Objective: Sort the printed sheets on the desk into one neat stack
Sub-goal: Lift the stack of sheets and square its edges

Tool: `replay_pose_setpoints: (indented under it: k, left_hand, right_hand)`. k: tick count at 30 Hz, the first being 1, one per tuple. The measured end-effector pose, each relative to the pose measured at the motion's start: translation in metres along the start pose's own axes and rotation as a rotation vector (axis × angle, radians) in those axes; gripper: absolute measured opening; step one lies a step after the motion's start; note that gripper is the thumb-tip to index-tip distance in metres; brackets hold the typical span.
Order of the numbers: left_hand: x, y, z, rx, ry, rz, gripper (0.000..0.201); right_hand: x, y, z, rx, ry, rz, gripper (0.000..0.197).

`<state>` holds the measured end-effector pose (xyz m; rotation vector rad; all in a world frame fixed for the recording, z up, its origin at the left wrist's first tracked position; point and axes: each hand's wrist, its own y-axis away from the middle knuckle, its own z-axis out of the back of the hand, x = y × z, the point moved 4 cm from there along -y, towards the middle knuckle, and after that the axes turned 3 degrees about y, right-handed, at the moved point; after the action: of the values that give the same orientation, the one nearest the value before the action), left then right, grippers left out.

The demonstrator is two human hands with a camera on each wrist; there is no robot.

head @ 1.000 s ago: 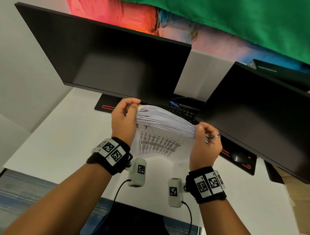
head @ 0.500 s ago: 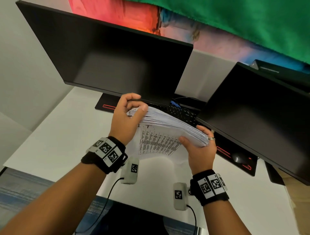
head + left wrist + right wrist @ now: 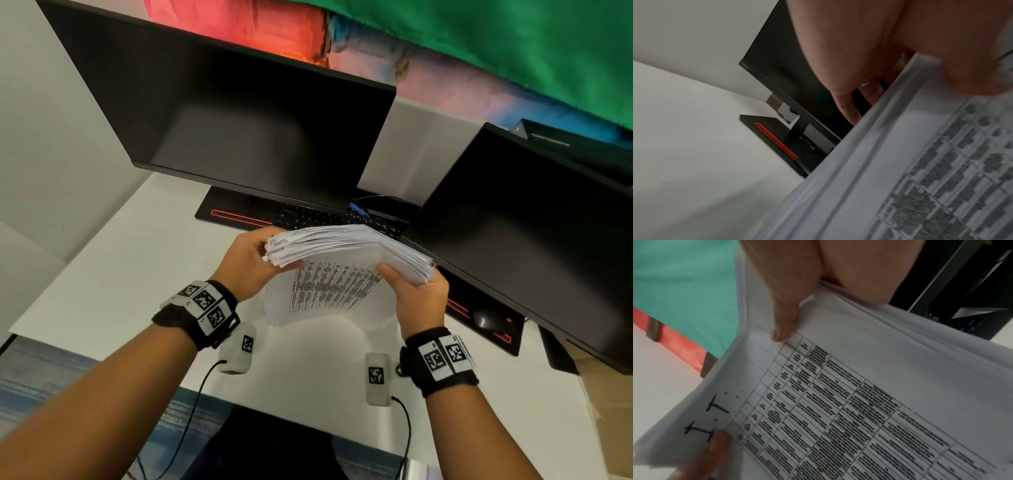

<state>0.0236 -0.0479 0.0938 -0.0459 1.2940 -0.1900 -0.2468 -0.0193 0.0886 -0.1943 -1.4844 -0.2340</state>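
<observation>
1. The person holds a thick stack of printed sheets (image 3: 346, 248) up off the white desk (image 3: 113, 274), in front of the two dark monitors, one hand at each end.
2. The left hand (image 3: 250, 265) grips the stack's left end. Its thumb lies on the near face, and its fingers are hidden behind the paper in the head view. The left wrist view shows a few fingertips (image 3: 849, 110) curling past the far edge.
3. The right hand (image 3: 416, 294) clamps the right end, thumb on the printed side and fingers wrapped behind, out of sight. A glint at the stack's right corner is too small to identify.
4. The sheet edges are ragged on the left and fan out unevenly. The nearest sheet hangs lower than the rest and shows a printed table (image 3: 838, 410); its text is too blurred to read.
5. In the right wrist view, large handwritten marks (image 3: 707, 417) sit at one corner of that sheet. I cannot make out what they spell.
6. A keyboard (image 3: 318, 217) lies behind the stack, mostly covered by it and by the left monitor (image 3: 239, 120).
7. A mouse (image 3: 488, 318) sits on a black mat with red trim under the right monitor (image 3: 534, 233), which is cut off at the frame edge.
8. The left wrist view is smeared, with the paper edges reading only as grey bands.
</observation>
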Motion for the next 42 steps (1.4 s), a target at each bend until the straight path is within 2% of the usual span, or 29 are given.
replay_pose_setpoints:
  k: [1, 3, 5, 8, 12, 16, 19, 23, 26, 32, 37, 39, 42]
  left_hand:
    - [-0.005, -0.001, 0.0, -0.024, 0.005, -0.037, 0.031]
    - [-0.019, 0.001, -0.001, -0.063, 0.051, -0.076, 0.028]
    - [-0.02, 0.008, -0.006, -0.022, 0.157, -0.049, 0.037]
    - [-0.003, 0.022, -0.019, 0.029, 0.196, 0.021, 0.057]
    - [0.001, 0.018, -0.023, -0.131, 0.035, -0.003, 0.023]
    - [-0.021, 0.011, -0.023, -0.276, -0.005, -0.086, 0.012]
    - [-0.022, 0.014, -0.022, -0.305, -0.036, -0.097, 0.017]
    - [-0.005, 0.023, -0.03, -0.194, 0.138, 0.0, 0.042]
    - [-0.008, 0.024, -0.032, -0.215, 0.209, -0.052, 0.05]
    - [-0.022, 0.007, -0.027, -0.345, 0.184, -0.137, 0.029]
    - [-0.028, -0.006, -0.023, -0.265, 0.114, -0.147, 0.033]
    - [-0.029, -0.012, -0.021, -0.26, 0.099, -0.133, 0.024]
    - [-0.03, -0.019, -0.021, -0.28, 0.08, -0.106, 0.005]
  right_hand:
    - [0.005, 0.001, 0.001, -0.011, 0.001, 0.016, 0.026]
    - [0.013, 0.007, 0.006, -0.034, -0.02, 0.067, 0.028]
    - [0.011, 0.015, 0.007, -0.055, -0.016, 0.089, 0.033]
    - [-0.01, 0.028, 0.007, -0.089, 0.002, 0.005, 0.046]
    - [-0.01, 0.029, 0.002, -0.095, -0.027, -0.043, 0.035]
    - [0.014, 0.027, 0.002, -0.156, -0.008, 0.121, 0.031]
    - [0.017, 0.031, 0.004, -0.2, 0.053, 0.19, 0.029]
    - [0.006, 0.035, 0.0, -0.168, 0.014, 0.103, 0.036]
    - [0.006, 0.03, 0.001, -0.18, -0.05, 0.098, 0.037]
    - [0.013, 0.022, 0.003, -0.198, -0.064, 0.118, 0.036]
    - [0.013, 0.014, 0.002, -0.21, -0.069, 0.099, 0.027]
    - [0.011, 0.013, 0.003, -0.224, -0.081, 0.082, 0.022]
    - [0.011, 0.013, 0.001, -0.231, -0.1, 0.06, 0.03]
